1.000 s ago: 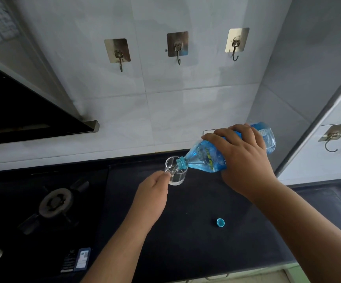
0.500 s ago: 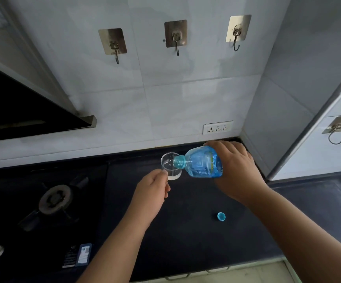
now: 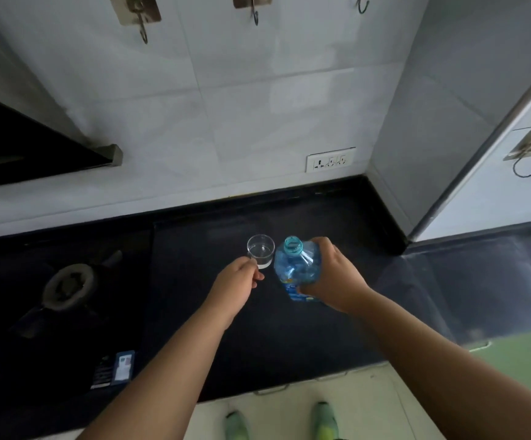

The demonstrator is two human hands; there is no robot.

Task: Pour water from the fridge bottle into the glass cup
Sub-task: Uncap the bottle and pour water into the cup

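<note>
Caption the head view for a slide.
Left hand steadies glass cup; right hand holds uncapped bottle upright.

dim overall | pale wall tiles (image 3: 226,106) brightest | counter (image 3: 289,328) near black | soft focus | wide-angle edge bending

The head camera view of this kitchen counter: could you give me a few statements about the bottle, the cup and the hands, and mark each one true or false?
1. The blue water bottle stands mouth-up in the right hand. True.
2. The bottle's cap is screwed on. False: its mouth is open.
3. The left hand touches the glass cup with its fingers. True.
4. The glass cup is empty. False: a little water sits in its bottom.
5. The cup stands on the gas burner. False: it is on the black counter, to the burner's right.
</note>
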